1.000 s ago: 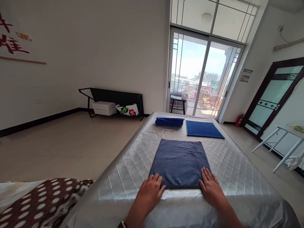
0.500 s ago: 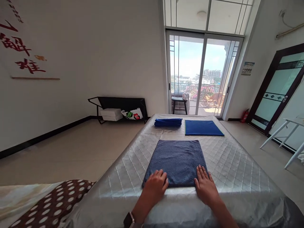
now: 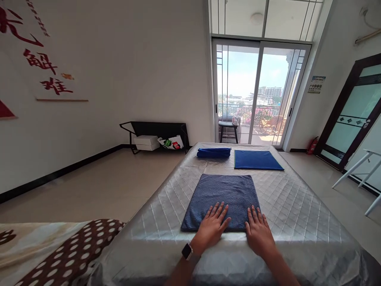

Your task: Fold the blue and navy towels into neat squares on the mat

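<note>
A dark grey-blue towel [image 3: 224, 192] lies flat in a folded rectangle on the silver quilted cover [image 3: 285, 206]. My left hand [image 3: 212, 226], with a watch [image 3: 187, 251] at the wrist, rests spread over the towel's near edge, left of its middle. At the near right corner my right hand [image 3: 259, 230] lies flat, fingers stretched along the towel's right edge. Beyond the towel are a rolled blue towel [image 3: 213, 153] on the left and a flat folded blue towel [image 3: 258, 159] on the right.
A brown polka-dot blanket [image 3: 74, 250] lies at lower left. By the far wall stands a black rack [image 3: 159, 129] with white boxes [image 3: 146, 142] beneath. A sliding glass door [image 3: 262, 95] is ahead; a fire extinguisher [image 3: 312, 145] and white table legs [image 3: 351, 172] are at right.
My left hand has moved right from the towel's near left corner and its fingers have spread out. My right hand stays at the right corner. The view has turned slightly left.
</note>
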Motion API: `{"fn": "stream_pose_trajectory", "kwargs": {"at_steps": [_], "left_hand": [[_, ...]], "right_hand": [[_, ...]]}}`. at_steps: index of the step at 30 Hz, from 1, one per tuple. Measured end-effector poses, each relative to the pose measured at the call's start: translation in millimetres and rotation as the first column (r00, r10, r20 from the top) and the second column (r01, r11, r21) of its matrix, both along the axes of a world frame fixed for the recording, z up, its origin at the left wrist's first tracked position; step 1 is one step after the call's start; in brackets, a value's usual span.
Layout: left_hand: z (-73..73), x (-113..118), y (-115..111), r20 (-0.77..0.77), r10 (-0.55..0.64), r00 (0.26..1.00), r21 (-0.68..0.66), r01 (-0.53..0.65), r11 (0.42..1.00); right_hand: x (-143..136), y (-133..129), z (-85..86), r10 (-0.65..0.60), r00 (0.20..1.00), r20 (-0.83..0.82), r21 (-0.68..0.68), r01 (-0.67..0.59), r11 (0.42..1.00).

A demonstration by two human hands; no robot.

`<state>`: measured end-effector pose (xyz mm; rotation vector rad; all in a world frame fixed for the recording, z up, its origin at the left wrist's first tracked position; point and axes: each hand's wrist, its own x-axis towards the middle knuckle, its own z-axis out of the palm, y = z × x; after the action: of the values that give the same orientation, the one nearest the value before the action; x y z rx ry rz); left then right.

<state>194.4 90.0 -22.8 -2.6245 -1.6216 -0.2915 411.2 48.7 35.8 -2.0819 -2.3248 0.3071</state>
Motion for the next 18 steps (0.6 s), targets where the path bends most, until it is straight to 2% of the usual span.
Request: {"fn": "stream_pose_trajectory", "kwargs": {"at_steps": [2,4,7,9,14,16,18], "left_hand": [[-3.8,-40,-5,-0.026,0.121,0.992,-0.012,-0.122,0.992],[-8.7,-75,-11,-0.044,0.196,0.98,-0.003,-0.196,0.981],[-16.4,-104,-21,-0.036,0.221,0.975,0.047,-0.219,0.975],[-19.7,-104,-27,-0.023,0.256,0.967,0.061,-0.254,0.965],[-17.4,-81,-38,0.002,0.369,0.929,0.034,-0.369,0.929],[-14.9,-75,-40,0.007,0.383,0.924,0.028,-0.383,0.923],[-12.3,-73,-42,0.019,0.384,0.923,0.018,-0.384,0.923]], "right_hand": [[1,1,-3.8,0.003,1.0,-0.007,0.006,-0.003,1.0],[2,3,-8.6,0.002,1.0,-0.015,0.011,-0.001,1.0],[5,6,-17.3,-0.002,1.0,-0.02,0.013,0.002,1.0],[9,8,-23.5,0.001,1.0,-0.026,0.02,0.0,1.0],[17,9,-31.6,-0.006,1.0,-0.01,0.021,0.006,1.0],[18,9,-25.7,-0.028,1.0,0.012,-0.01,0.028,1.0],[16,14,-12.1,-0.046,0.998,0.03,-0.047,0.048,0.998]]}}
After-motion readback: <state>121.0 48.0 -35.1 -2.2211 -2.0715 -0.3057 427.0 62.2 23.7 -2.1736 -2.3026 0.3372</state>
